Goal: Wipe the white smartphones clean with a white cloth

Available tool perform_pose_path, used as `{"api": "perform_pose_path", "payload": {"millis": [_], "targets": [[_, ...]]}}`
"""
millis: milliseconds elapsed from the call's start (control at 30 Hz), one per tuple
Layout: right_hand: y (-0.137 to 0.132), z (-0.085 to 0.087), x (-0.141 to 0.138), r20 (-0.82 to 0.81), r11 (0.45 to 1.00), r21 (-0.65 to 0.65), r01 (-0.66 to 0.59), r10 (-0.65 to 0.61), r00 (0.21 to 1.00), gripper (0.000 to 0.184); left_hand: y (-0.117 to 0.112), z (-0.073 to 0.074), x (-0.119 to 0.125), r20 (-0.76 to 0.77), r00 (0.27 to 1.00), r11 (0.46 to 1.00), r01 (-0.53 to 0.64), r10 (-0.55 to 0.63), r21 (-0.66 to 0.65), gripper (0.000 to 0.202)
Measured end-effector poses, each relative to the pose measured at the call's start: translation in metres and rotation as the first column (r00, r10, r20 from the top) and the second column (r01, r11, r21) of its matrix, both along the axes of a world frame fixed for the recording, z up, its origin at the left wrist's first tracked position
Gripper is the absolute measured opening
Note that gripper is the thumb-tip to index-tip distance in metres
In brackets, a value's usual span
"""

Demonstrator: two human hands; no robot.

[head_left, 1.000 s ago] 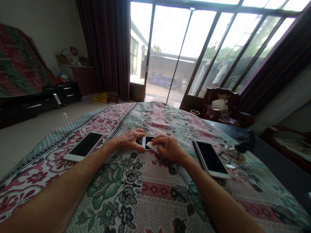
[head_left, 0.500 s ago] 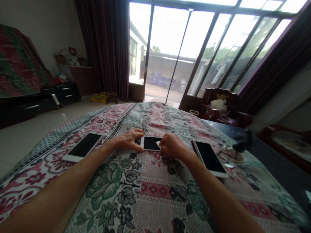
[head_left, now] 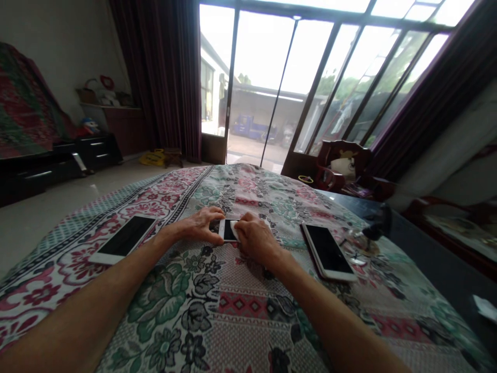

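In the middle of the patterned cloth [head_left: 240, 280] lies a white smartphone [head_left: 228, 233] with a dark screen. My left hand [head_left: 204, 225] steadies its left end, thumb at the near corner and fingers at the far one. Pinched in my right hand [head_left: 254, 235] is a small white piece of tissue or cloth [head_left: 233, 226], pressed on the screen. That hand covers the phone's right part. Another white smartphone [head_left: 126, 237] lies left of my left forearm, and a larger one [head_left: 330, 251] rests to the right, both screens up and dark.
Right of the larger phone are clear glass-like items [head_left: 355, 248] and a black object [head_left: 378, 223], hard to make out. A dark surface [head_left: 435, 264] borders the cloth on the right, with a white paper-like piece [head_left: 485, 308]. Beyond stand a wooden chair [head_left: 341, 150] and glass doors [head_left: 267, 103].
My right hand has slid the white piece left along the phone screen, closer to my left hand. My left hand stays at the phone's end. The view has shifted slightly.
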State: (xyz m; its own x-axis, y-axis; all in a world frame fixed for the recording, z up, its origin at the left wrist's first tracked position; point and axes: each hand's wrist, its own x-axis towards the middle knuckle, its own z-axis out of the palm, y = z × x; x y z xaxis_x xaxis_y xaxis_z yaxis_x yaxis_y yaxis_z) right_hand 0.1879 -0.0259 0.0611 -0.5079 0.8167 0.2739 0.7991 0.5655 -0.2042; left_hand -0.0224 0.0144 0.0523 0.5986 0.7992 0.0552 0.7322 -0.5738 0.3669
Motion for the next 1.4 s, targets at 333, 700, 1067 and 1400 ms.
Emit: {"api": "perform_pose_path", "payload": {"millis": [333,700,1067,1400], "targets": [[0.009,-0.005,0.006,0.096,0.985,-0.028,0.168,-0.164,0.982,0.026,0.001,-0.004,-0.001,-0.005,1.0,1.0,-0.011,0.011,0.015,0.062],[0.032,0.014,0.064,0.042,0.847,0.03,0.53,-0.531,0.846,0.026,0.005,-0.008,-0.003,-0.002,1.0,1.0,-0.024,0.024,-0.007,0.068],[0.018,-0.016,0.012,-0.048,0.992,0.054,-0.116,0.118,0.992,0.025,0.0,-0.004,0.0,-0.001,1.0,1.0,-0.025,0.025,0.0,0.067],[0.037,-0.003,0.051,0.163,0.886,-0.042,0.462,-0.45,0.878,0.028,0.002,-0.005,-0.002,0.004,1.0,1.0,-0.002,0.002,-0.003,0.066]]}}
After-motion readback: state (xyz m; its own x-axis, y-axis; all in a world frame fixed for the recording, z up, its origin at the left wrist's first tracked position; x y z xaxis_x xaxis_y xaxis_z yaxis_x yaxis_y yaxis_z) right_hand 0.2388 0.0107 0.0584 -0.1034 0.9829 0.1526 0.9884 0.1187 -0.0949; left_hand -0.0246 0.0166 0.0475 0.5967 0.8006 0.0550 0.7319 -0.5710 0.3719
